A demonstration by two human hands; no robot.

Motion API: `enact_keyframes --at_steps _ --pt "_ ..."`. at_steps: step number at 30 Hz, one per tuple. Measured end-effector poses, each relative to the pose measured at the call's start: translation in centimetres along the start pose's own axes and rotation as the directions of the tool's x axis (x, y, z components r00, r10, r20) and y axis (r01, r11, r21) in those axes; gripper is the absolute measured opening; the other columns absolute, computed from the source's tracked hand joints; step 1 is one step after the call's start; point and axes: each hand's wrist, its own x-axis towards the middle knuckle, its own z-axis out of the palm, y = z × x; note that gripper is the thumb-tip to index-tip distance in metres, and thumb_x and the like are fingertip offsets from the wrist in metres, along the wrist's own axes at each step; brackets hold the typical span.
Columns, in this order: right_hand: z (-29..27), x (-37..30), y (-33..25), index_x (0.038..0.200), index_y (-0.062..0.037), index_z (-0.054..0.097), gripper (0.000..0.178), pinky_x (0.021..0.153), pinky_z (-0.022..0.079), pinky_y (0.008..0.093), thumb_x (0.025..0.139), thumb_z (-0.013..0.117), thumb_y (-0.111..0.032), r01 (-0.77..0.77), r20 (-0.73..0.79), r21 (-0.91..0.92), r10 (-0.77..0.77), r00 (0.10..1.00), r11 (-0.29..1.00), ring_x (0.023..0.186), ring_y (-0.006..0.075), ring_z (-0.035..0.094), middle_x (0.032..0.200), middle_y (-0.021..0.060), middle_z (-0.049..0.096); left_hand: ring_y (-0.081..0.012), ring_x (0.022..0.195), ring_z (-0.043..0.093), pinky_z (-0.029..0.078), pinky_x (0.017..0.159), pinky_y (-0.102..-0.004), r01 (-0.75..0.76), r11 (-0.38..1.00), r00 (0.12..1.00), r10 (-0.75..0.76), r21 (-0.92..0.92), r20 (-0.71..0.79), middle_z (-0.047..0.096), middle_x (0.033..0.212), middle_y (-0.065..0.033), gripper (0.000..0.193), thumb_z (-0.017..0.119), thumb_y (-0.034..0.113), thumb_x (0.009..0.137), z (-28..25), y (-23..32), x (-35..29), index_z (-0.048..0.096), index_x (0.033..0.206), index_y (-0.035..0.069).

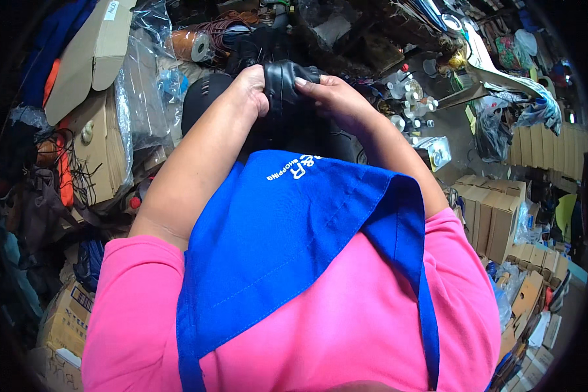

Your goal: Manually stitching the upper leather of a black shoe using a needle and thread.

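Both my hands grip a glossy black leather-like piece (282, 80), held out in front of me beyond my blue apron (274, 215). My left hand (251, 88) is closed at its left edge, fingers curled and mostly turned out of sight. On the other side, my right hand (336, 97) pinches it, the thumb lying on top and the fingers underneath. The piece looks folded over, and its full shape is lost against the dark things behind it. Just left of my left hand is a rounded black item (206, 98) with pale marks along it.
A spool of brown cord (193, 46) lies beyond my left hand, near flattened cardboard (88, 55) and clear plastic sheeting (147, 91). Several small bottles (411, 95) stand beyond my right forearm. Stacked cardboard boxes (490, 215) are at the right, and another carton (68, 320) at the lower left.
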Motion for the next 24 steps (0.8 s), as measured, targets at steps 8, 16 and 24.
enact_keyframes --at_steps 8,16,24 --pt "0.4 1.0 -0.2 0.085 -0.0151 0.059 0.018 0.043 0.029 0.0233 0.088 0.062 -0.033 -0.127 -0.092 0.338 0.167 0.982 0.932 0.045 0.0076 0.038 0.064 -0.0062 0.051 -0.0238 0.1 0.06 0.045 0.092 -0.0372 -0.2 0.973 0.952 0.221 0.119 -0.21 0.063 0.107 -0.0134 0.043 0.038 0.034 0.094 0.6 -3.4 -5.8 0.054 0.115 0.0" --pt "3.0 1.4 -0.2 0.087 -0.0141 0.059 0.023 0.045 0.028 0.0247 0.089 0.058 -0.037 -0.188 0.051 0.18 0.181 0.982 0.966 0.049 0.0082 0.037 0.061 -0.0055 0.045 -0.0244 0.096 0.064 0.048 0.092 -0.0402 -0.307 0.944 0.946 0.317 0.117 -0.075 0.065 0.106 -0.0126 0.046 0.05 0.043 0.092 -1.2 -4.1 -5.5 0.057 0.115 0.004" --pt "-1.6 -1.9 -0.8 0.103 -0.0098 0.058 0.019 0.058 0.03 0.0177 0.09 0.056 -0.023 -0.118 -0.006 -0.071 0.118 0.993 0.991 0.064 0.0036 0.038 0.083 -0.0051 0.051 -0.0255 0.103 0.062 0.045 0.097 -0.0408 -0.293 0.955 0.954 0.295 -0.045 0.06 0.064 0.111 -0.0156 0.05 0.036 0.041 0.096 -2.2 -3.2 -5.2 0.057 0.117 0.001"
